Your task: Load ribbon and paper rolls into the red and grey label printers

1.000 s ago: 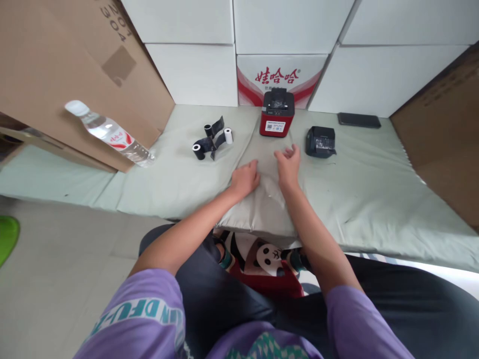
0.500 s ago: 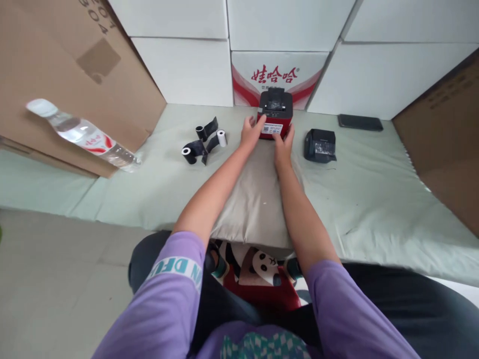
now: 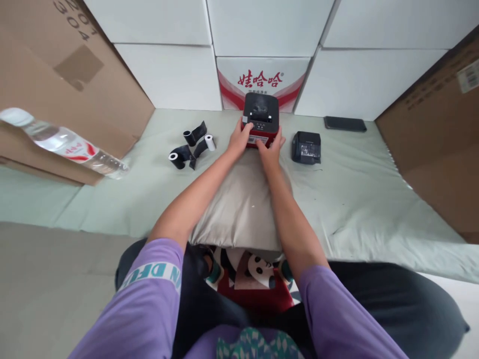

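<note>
Both hands grasp the small red-and-black boxy printer [image 3: 261, 119] in the upper centre of the frame: the left hand [image 3: 238, 140] on its left side, the right hand [image 3: 270, 149] at its front right corner. Just right lies a black device [image 3: 307, 147]; left, black ribbon rolls [image 3: 189, 145].

Behind the red printer [image 3: 261, 118]: a wall of white boxes [image 3: 262, 30] close at its back, no passage there.
Left flank: black and white paper rolls [image 3: 189, 145] near the left hand [image 3: 238, 141], open mat [image 3: 149, 184] between and before them.
Right flank: black device [image 3: 307, 147] just beside the right hand [image 3: 270, 148], narrow gap only.
Far left: leaning cardboard [image 3: 63, 80] and a tilted water bottle [image 3: 63, 144].
Far right: brown carton [image 3: 437, 134] walls the edge; wide bare mat before it.
Near side: pillow [image 3: 239, 209] under both forearms.
</note>
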A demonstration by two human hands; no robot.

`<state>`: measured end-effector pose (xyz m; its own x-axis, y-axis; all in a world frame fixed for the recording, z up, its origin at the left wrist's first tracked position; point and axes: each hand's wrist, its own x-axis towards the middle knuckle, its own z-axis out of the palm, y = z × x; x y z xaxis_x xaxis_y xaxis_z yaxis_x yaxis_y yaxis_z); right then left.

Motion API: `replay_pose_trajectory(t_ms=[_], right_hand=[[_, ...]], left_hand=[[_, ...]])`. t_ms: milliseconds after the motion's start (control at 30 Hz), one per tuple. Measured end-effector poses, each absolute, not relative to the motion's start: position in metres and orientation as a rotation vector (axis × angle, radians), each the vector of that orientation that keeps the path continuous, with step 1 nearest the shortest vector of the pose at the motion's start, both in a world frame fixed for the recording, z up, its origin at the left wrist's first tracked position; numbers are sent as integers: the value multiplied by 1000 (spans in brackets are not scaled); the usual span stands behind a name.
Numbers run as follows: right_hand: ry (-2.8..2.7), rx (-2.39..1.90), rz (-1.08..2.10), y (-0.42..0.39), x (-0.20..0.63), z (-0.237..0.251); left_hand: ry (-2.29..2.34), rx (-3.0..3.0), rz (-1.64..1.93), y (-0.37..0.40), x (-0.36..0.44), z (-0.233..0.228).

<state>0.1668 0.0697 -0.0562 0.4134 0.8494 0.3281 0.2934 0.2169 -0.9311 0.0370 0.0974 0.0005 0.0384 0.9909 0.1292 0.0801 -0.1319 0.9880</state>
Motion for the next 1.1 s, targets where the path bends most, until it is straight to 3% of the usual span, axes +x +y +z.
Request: replay_pose_trajectory(t_ms=[267,500,800,1100], right_hand=[[-1312,-1384,349,-36,151,-25],[-1396,-1417,482,-134,164,-25],[-1530,-1288,781,-141,199,-11],[-1600,-1246,767,-152,201,-18]], left_hand=[[1410,1436,1108,-9,10,24],[1381,1554,994,-91,-1,12],[1321,1531,969,-94,-5,16],[1273,1232,1021,-78,-7,21]])
